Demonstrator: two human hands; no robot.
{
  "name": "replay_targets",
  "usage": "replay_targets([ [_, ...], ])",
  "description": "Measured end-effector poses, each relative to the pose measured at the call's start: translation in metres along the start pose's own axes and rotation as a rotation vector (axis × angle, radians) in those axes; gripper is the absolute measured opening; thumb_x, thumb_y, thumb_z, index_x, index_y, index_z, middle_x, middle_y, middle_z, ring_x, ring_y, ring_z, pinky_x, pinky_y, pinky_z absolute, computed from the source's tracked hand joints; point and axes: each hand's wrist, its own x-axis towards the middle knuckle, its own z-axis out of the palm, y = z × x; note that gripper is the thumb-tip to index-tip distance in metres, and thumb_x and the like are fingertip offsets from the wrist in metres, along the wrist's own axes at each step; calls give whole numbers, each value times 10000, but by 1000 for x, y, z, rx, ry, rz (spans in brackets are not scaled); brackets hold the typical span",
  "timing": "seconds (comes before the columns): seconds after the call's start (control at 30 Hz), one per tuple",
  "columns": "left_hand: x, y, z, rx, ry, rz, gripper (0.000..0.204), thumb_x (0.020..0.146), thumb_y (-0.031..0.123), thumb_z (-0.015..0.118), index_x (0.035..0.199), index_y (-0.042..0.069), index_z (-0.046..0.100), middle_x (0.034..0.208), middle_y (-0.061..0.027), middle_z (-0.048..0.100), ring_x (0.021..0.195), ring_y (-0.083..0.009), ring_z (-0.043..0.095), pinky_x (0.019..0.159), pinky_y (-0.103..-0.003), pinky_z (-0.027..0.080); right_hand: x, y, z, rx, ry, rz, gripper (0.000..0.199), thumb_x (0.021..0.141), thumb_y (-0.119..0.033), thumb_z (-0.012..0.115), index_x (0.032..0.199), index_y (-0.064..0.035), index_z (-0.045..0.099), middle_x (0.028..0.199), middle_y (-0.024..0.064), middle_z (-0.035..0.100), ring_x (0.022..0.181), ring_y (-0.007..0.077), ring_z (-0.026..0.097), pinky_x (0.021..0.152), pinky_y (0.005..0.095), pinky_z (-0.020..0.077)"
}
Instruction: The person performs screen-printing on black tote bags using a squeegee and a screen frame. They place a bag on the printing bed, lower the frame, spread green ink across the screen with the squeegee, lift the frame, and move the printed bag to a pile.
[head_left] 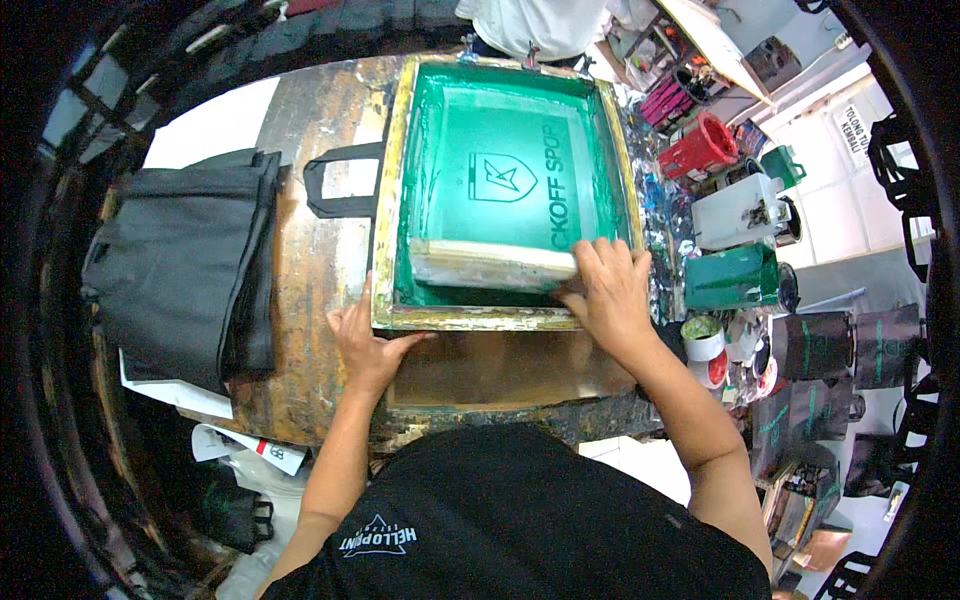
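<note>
Your right hand [610, 290] grips the squeegee [490, 264], lying left-right across the frame's centre, while your left hand [365, 340] presses flat on the screen frame [385, 200].

Worn wooden worktable [310, 300], top stained yellow-brown and scuffed, edges chipped. Stack of black fabric bags [185, 270] on its left part, over white paper. To the right, crowded shelf: red container [700, 148], white jug [740, 210], green tub [730, 278], tape rolls [705, 338], paint splatter all along the edge. White tiled wall [850, 190] beyond, brightly and evenly lit. More black bags [840, 345] hanging at lower right. Papers and bags [240, 470] piled on the floor at lower left. Another person's white shirt [530, 25] at the far end.
</note>
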Motion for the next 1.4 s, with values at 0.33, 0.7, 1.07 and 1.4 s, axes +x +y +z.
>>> replay_targets([
  [0.33,2,-1,-5,15,-20,35,1209,583,588,946,1504,-57,505,1062,-98,751,939,-259,662,929,-413,381,140,67,59,-115,164,32,704,687,-285,918,1274,-139,558,1148,64,627,1115,292,572,903,500,393],
  [0.7,8,10,-12,100,-37,-56,1156,525,677,926,1434,31,623,995,-72,630,985,-269,572,946,-452,338,301,165,84,-88,84,0,748,772,-404,894,1393,-194,535,1271,52,697,1233,310,624,944,636,438],
  [1.07,124,38,-27,-28,-72,255,1002,650,740,847,1390,83,684,1201,-164,588,1149,-348,551,1004,-496,431,291,147,102,-178,358,37,673,755,-306,896,1341,-206,582,1175,36,673,1136,257,638,889,559,464],
  [1.4,399,51,125,488,-167,392,773,893,782,601,1021,35,753,994,-210,743,963,-365,733,863,-493,571,291,136,111,-167,483,-67,605,688,-358,915,1149,-155,579,1036,24,664,996,243,660,810,424,479],
])
